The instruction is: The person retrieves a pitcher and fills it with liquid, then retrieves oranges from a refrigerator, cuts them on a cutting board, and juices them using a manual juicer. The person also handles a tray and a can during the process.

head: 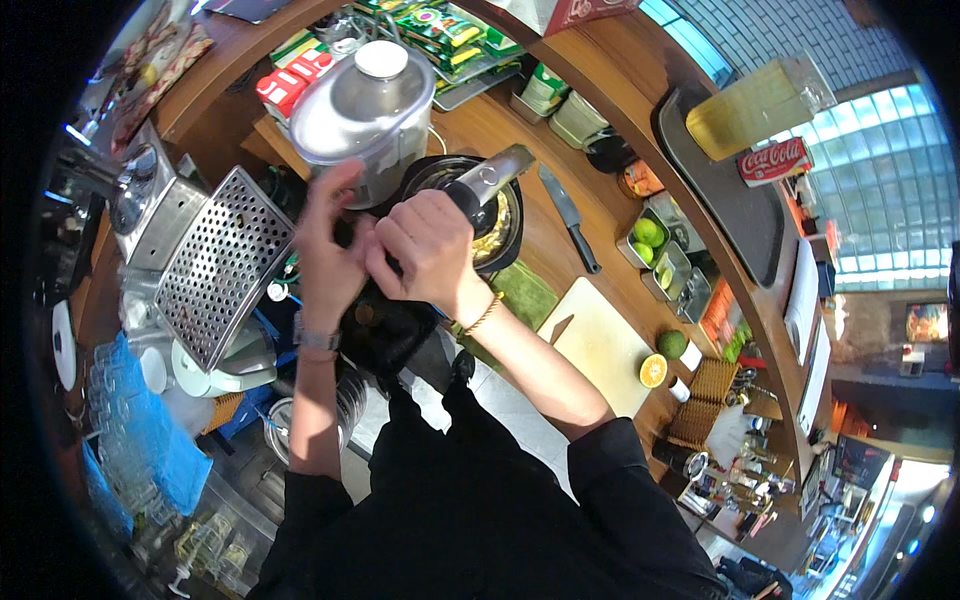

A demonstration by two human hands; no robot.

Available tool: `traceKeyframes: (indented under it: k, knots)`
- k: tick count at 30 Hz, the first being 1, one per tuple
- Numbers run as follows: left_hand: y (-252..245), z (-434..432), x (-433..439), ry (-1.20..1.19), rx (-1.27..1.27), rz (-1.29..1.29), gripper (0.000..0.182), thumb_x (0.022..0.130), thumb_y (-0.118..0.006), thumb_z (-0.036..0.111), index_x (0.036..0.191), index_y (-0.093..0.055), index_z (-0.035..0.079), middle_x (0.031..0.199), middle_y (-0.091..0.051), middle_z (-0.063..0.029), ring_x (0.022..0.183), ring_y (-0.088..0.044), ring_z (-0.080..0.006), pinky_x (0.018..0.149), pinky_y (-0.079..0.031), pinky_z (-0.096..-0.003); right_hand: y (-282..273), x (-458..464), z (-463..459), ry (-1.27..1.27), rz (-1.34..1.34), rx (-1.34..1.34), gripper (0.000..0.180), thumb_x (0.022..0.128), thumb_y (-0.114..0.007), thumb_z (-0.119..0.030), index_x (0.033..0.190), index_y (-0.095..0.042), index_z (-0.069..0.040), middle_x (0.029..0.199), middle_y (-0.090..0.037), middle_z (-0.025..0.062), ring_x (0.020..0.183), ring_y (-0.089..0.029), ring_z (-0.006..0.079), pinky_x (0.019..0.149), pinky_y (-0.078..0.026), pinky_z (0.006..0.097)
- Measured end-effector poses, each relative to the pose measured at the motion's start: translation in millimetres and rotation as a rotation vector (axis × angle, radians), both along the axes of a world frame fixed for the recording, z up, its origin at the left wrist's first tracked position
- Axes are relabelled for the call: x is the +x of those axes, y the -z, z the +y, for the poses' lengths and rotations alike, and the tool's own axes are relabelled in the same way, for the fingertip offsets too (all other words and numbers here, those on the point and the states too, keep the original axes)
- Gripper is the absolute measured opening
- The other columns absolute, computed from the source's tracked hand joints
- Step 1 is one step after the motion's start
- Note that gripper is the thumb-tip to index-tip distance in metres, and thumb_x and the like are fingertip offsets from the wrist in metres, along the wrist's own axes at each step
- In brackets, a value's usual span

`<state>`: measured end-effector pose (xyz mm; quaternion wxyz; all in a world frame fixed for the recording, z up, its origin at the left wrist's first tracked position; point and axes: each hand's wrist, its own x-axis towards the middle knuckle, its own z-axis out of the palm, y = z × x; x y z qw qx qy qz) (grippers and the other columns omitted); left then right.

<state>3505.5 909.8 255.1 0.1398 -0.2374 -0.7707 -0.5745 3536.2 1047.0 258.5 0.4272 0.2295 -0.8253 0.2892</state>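
Observation:
Above a dark bin, my right hand [427, 244] is curled in front of the black pot [517, 225]; what its fingers may hold is hidden. My left hand [330, 244], blurred and with its fingers apart, is just to the left, its palm side close to the right fingers. A metal handle [491, 176] with a black part rises over the pot, which has yellowish pieces in it. Behind the hands stands a large lidded container [375, 112]. To the right are a kitchen knife [570, 217], a green cloth [525, 292] and a cutting board [600, 345] with a halved orange [653, 370] at its edge.
A perforated metal tray [225, 262] is at the left, above glassware on a blue mat [157, 442]. Limes [647, 232] lie in small metal containers at the right. On the raised ledge, a dark tray [720, 187] bears a pitcher [750, 105] and a Coca-Cola can [774, 161].

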Motion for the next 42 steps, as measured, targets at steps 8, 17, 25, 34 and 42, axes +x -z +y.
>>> traceKeyframes:
  k: [8,17,25,34,42]
  knots:
    - [-44.9,56.6,-2.2,0.044,-0.195,0.166,0.029,0.098,-0.058,0.012,0.125,-0.06,0.002,0.121,-0.064,-0.0166,0.112,-0.061,-0.0305,0.097,-0.047,-0.0391,33.1,13.0,-2.0,-0.02,-0.186,-0.078,0.044,0.062,-0.08,-0.03,0.097,-0.072,-0.004,0.094,-0.07,0.0118,0.093,-0.068,0.034,0.088,-0.053,0.0463]
    - [-19.7,48.2,-11.0,0.17,-0.254,0.058,0.029,0.098,-0.058,0.014,0.125,-0.059,0.004,0.117,-0.061,-0.0194,0.109,-0.06,-0.0361,0.096,-0.047,-0.0413,59.2,7.2,-9.5,-0.042,0.001,0.004,0.039,0.065,-0.081,-0.028,0.094,-0.073,-0.004,0.096,-0.071,0.0126,0.094,-0.069,0.0362,0.085,-0.054,0.0479]
    - [-3.8,44.0,-10.1,0.139,-0.36,0.365,0.027,0.094,-0.059,0.012,0.12,-0.06,0.002,0.116,-0.059,-0.0172,0.114,-0.053,-0.0368,0.101,-0.043,-0.043,75.9,12.5,-9.5,-0.131,-0.187,-0.125,0.043,0.069,-0.079,-0.027,0.106,-0.072,-0.006,0.102,-0.072,0.0137,0.099,-0.069,0.0345,0.087,-0.053,0.0482]
    - [-34.1,43.4,-1.3,0.046,-0.399,0.278,0.029,0.092,-0.056,0.024,0.112,-0.064,0.005,0.119,-0.062,-0.0095,0.118,-0.054,-0.0299,0.103,-0.04,-0.0396,42.8,16.1,-4.7,0.0,-0.221,0.067,0.035,0.079,-0.075,-0.02,0.109,-0.069,-0.004,0.103,-0.07,0.0144,0.098,-0.066,0.0309,0.087,-0.051,0.0444]
    - [-2.8,37.7,5.6,-0.013,-0.194,0.258,0.036,0.092,-0.067,0.026,0.122,-0.061,0.007,0.125,-0.061,-0.0135,0.117,-0.057,-0.0344,0.102,-0.044,-0.0451,-105.8,-54.7,98.0,0.093,-0.341,-0.468,0.048,0.102,-0.053,-0.034,0.072,-0.065,0.001,0.064,-0.067,0.0068,0.062,-0.06,0.0108,0.063,-0.048,0.0318]
